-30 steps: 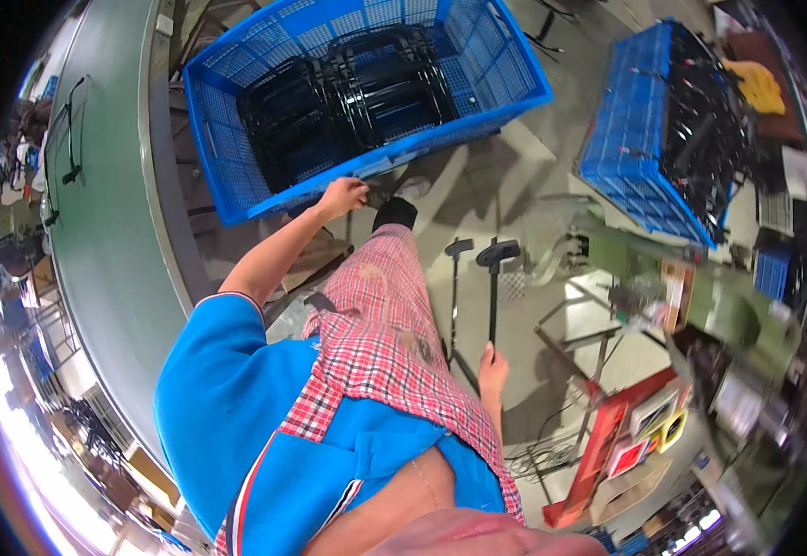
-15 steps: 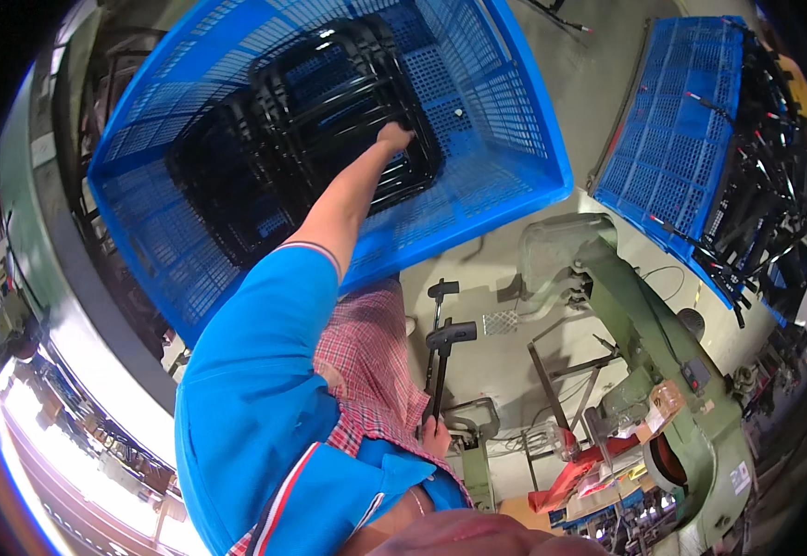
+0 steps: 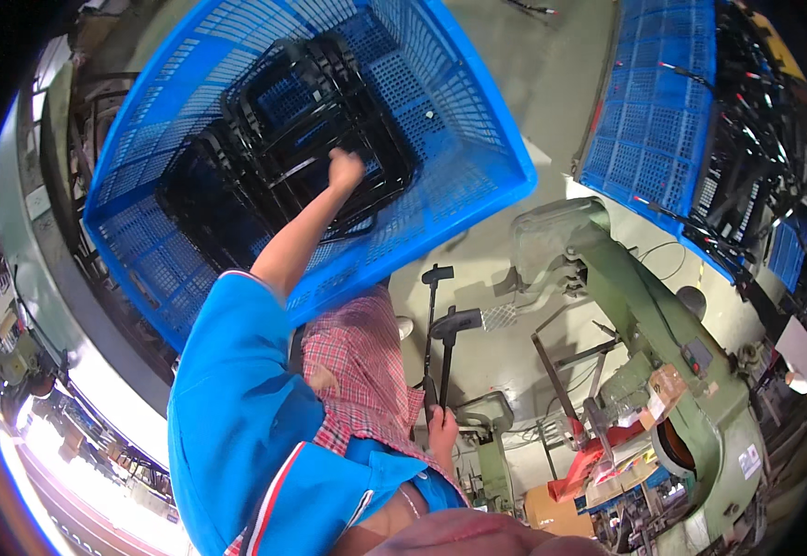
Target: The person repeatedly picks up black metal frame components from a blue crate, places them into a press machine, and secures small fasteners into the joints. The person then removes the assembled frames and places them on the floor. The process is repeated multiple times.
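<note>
Several black frames point(image 3: 278, 153) already lie in the far-left blue crate point(image 3: 479, 199), the left hand point(image 3: 346, 171) over them — its fingers too blurred to tell whether they grip — while the right hand point(image 3: 441, 430), nearer, grips a black T-ended rod point(image 3: 446, 360) outside it

Blue shirt point(image 3: 227, 408), striped trim point(image 3: 270, 499), red checked apron point(image 3: 353, 347)

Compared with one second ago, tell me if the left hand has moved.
Yes. The left hand went from outside the blue crate, by its near rim, forward to inside, over black frames.
</note>
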Tool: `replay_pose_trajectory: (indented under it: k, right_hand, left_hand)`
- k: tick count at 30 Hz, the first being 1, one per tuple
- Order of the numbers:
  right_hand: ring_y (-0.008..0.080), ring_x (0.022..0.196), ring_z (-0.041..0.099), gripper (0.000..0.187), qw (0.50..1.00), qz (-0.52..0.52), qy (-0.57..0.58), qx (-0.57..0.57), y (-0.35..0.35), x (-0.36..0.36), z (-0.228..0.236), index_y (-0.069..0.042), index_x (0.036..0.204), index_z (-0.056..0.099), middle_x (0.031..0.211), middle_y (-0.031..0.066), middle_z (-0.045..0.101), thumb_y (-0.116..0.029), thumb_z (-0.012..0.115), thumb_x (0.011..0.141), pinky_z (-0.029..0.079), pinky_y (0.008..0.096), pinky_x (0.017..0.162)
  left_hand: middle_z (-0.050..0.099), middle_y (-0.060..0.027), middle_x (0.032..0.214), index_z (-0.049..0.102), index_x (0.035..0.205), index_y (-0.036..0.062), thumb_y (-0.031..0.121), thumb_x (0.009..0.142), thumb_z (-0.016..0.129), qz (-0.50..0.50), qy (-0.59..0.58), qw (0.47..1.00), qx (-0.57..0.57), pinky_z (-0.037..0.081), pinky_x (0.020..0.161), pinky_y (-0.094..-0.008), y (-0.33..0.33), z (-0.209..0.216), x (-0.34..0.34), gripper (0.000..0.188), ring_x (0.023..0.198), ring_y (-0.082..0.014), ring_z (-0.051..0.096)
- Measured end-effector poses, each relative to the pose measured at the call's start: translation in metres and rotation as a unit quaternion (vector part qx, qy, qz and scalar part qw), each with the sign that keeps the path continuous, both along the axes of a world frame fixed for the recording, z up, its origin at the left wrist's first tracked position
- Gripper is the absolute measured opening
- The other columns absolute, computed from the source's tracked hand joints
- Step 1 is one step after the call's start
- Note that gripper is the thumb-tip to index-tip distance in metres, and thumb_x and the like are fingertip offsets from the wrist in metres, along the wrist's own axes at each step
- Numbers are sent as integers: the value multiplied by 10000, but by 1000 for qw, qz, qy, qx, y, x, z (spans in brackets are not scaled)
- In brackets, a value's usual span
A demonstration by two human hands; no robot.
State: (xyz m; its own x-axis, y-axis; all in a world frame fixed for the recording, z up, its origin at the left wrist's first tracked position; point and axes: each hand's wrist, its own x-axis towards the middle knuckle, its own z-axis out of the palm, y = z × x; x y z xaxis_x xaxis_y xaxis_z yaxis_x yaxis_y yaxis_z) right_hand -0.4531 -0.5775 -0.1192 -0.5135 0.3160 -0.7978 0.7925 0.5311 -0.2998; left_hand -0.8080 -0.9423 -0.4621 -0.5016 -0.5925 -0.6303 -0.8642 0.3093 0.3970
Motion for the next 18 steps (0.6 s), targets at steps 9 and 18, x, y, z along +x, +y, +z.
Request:
replay_pose_trajectory:
  k: [9, 18]
  right_hand:
    - [387, 656, 566, 294, 989, 62, 126, 35, 63, 17, 15, -41, 891, 512, 721, 196, 586, -328, 527, 950, 444, 420, 588]
    - [380, 667, 607, 242, 950, 46, 307, 9, 138, 36, 102, -54, 932, 623, 727, 179, 618, -291, 622, 883, 454, 415, 553]
  left_hand:
    - [398, 19, 588, 448, 699, 62, 407, 1004, 401, -53, 136, 989, -16, 330, 493, -271, -105, 353, 157, 463, 541, -70, 397]
    - [419, -166, 575, 477, 800, 1, 264, 990, 460, -501, 200, 837, 90, 353, 503, -381, 80, 558, 189, 325, 501, -305, 412]
